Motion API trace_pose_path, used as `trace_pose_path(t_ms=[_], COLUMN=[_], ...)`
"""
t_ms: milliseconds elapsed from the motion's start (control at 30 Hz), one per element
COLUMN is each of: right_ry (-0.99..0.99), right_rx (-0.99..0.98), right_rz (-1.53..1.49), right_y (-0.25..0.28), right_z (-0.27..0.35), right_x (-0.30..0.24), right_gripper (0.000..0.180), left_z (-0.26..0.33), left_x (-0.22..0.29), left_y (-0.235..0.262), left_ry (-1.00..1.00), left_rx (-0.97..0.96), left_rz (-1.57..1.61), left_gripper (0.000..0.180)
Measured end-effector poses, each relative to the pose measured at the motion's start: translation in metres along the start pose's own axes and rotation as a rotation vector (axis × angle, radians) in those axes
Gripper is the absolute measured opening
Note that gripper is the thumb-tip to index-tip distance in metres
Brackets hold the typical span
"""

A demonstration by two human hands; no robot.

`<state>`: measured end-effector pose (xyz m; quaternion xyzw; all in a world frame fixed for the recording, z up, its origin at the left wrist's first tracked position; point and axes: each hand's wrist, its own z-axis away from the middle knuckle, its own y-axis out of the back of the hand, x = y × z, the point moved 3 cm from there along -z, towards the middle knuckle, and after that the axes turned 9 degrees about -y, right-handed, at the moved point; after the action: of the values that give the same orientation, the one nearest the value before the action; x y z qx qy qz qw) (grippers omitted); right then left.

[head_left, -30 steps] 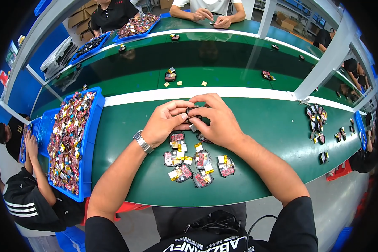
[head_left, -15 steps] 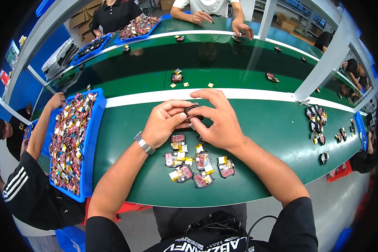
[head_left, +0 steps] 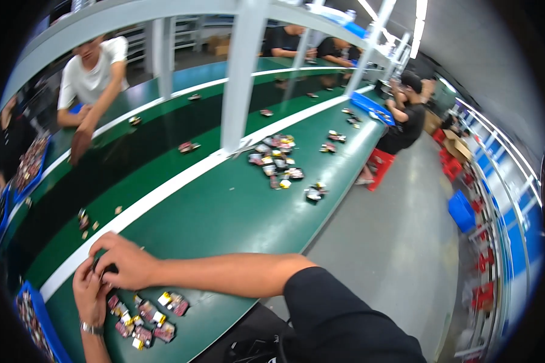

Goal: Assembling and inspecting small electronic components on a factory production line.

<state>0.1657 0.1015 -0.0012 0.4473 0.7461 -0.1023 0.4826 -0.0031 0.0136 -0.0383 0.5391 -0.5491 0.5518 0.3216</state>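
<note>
My view has swung hard to the right since a moment ago; the hands that sat centre now sit at the lower left, and the long green desk (head_left: 224,218) runs off toward the far right; the work itself looks unchanged, so I judge only the head turned. My left hand (head_left: 89,296) and right hand (head_left: 124,263) stay pressed together over a small dark part (head_left: 107,268), fingers curled shut around it at the near edge of the white stripe (head_left: 163,193); the part is mostly hidden, so I cannot tell its shape. Just near of the hands lies the cluster of small red and yellow pieces (head_left: 145,317), touching one another on the desk; a blue tray (head_left: 33,320) sits at the left rim. Farther along lies another heap of pieces (head_left: 275,160); a seated person in black (head_left: 406,118) works at the far end.
</note>
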Motion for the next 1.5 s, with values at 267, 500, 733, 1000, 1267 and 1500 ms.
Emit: trace_pose_path(t_ms=[267, 500, 733, 1000, 1267, 1500], right_ry=[-0.133, -0.161, -0.159, -0.199, -0.048, 0.220], right_rx=[-0.032, -0.077, -0.073, -0.096, -0.006, 0.113], right_rz=[-0.063, -0.094, -0.072, -0.180, -0.075, 0.115], right_y=[0.011, 0.005, 0.008, 0.001, 0.003, 0.007], right_z=[0.001, 0.001, 0.002, 0.003, 0.007, 0.001], right_x=[0.015, 0.010, 0.013, 0.020, 0.017, -0.006], right_gripper=[0.010, 0.009, 0.011, 0.011, 0.012, 0.009], left_z=[-0.008, -0.008, -0.007, -0.004, -0.006, 0.001], left_x=[-0.010, -0.009, -0.011, -0.010, -0.005, 0.001], left_y=[-0.012, -0.001, -0.004, -0.013, -0.028, -0.018], left_ry=[0.001, 0.026, 0.019, -0.003, -0.014, 0.005], left_rx=[0.009, -0.003, 0.004, 0.049, 0.067, 0.105], left_rz=[0.005, -0.015, -0.003, -0.020, -0.013, -0.046], left_gripper=[0.049, 0.043, 0.044, 0.045, 0.045, 0.047])
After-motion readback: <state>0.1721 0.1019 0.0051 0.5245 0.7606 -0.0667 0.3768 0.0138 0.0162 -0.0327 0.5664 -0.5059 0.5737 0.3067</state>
